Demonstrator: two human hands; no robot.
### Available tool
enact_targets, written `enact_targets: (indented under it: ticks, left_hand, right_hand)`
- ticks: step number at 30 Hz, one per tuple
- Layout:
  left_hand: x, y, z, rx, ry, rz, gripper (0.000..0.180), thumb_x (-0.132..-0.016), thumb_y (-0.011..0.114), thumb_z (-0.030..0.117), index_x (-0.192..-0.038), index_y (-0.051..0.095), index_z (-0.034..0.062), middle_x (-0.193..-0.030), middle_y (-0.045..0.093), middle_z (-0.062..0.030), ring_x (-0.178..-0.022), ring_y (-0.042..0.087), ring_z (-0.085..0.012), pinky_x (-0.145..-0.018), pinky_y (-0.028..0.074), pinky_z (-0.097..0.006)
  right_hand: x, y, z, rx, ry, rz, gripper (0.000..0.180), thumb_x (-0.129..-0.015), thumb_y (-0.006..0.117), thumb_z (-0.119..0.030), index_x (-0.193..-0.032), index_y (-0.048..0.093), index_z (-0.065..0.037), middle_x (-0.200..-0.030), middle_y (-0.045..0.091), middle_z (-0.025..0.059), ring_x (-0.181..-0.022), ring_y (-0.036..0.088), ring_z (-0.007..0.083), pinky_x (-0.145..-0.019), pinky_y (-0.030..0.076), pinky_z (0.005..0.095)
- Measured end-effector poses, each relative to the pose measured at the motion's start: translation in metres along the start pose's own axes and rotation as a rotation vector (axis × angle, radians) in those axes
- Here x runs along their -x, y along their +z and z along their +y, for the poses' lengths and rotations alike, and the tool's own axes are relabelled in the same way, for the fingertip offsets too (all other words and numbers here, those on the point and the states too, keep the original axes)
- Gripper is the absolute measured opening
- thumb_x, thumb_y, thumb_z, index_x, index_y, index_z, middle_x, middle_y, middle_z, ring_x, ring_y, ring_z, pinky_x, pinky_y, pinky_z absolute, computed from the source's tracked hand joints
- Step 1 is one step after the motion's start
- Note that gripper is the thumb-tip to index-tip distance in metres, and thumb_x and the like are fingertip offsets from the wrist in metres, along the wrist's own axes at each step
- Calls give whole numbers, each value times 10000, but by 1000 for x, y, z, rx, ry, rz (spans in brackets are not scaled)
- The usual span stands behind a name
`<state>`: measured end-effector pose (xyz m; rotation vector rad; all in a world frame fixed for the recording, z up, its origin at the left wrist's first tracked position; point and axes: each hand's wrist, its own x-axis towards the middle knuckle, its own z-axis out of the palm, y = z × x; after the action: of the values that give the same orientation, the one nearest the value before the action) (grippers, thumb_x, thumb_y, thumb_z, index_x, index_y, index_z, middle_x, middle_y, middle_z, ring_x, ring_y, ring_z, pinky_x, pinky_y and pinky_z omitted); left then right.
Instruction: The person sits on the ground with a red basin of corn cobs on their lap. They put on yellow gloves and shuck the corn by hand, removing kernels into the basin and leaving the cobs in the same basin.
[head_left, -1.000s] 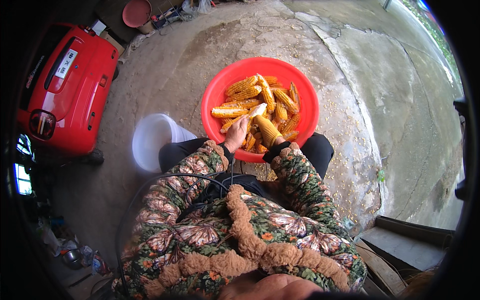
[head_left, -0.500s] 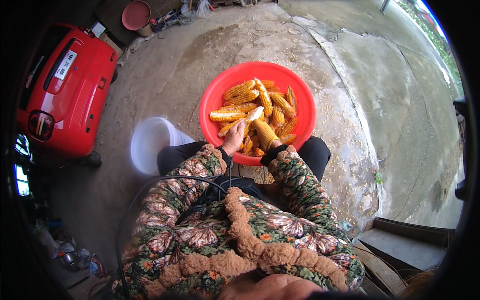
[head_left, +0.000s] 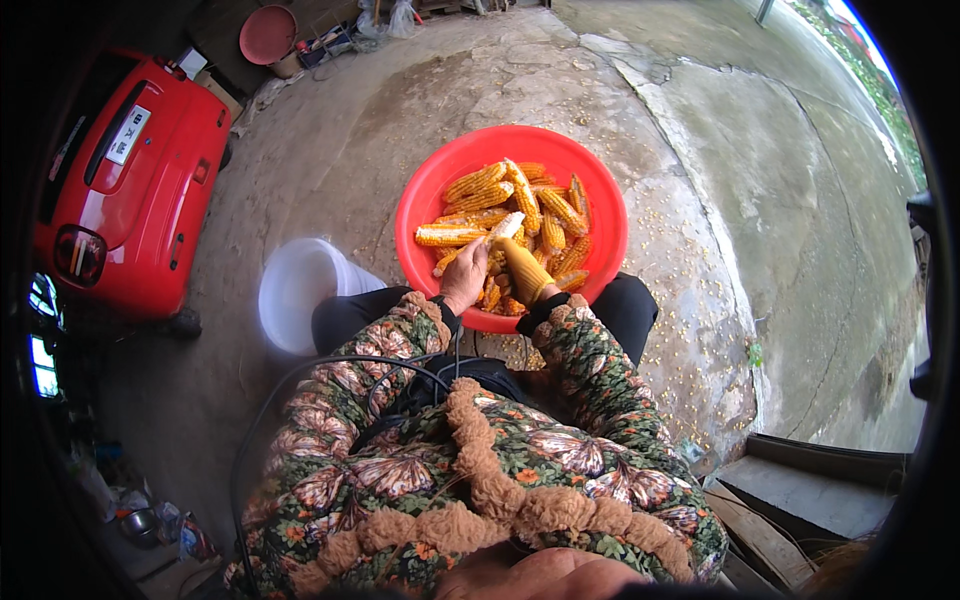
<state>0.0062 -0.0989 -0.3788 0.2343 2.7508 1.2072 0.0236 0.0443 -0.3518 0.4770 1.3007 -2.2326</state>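
Note:
My bare left hand (head_left: 465,276) is closed round the lower end of a corn cob (head_left: 508,225), whose pale, mostly bare tip points away from me. Against the near part of that cob presses my right hand (head_left: 525,270), in a mustard-yellow glove with its fingers bent over it. The exact grip of the gloved fingertips is hidden. Both hands are over the near side of a round red basin (head_left: 413,215). Inside it lie several yellow ears of corn (head_left: 476,181), heaped under and beyond my hands, some with kernels partly gone.
A translucent white bucket (head_left: 283,300) stands left of my knee. Loose kernels (head_left: 668,300) are scattered on the concrete to the right. A red car (head_left: 150,190) is parked at the left. Black cables (head_left: 290,375) cross my lap. Planks (head_left: 755,525) lie at the lower right.
The gloved right hand has shifted slightly left and farther over the cob. My left hand keeps its hold, and the heap of corn looks unchanged.

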Motion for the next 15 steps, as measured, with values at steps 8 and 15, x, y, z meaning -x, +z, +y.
enact_targets:
  ticks: [8, 15]
  left_hand:
    - [-6, 7, -9, 317, 73, 30, 375, -971, 357, 179, -1246, 492, -37, -1100, 614, -136, -1028, 560, -181, -885, 421, -286]
    - [-3, 3, 4, 592, -118, 31, 431, -988, 375, 301, -1165, 536, -58, -1061, 624, -123, -994, 570, -186, -877, 434, -287]
  right_hand:
    - [8, 4, -6, 104, -30, -63, 375, -856, 548, -478, -728, 475, -134, -538, 391, -42, -381, 329, 90, -364, 231, 250]
    - [7, 0, -2, -40, -42, -179, 281, -896, 535, -377, -750, 462, -149, -568, 396, -53, -389, 313, 66, -372, 231, 225]
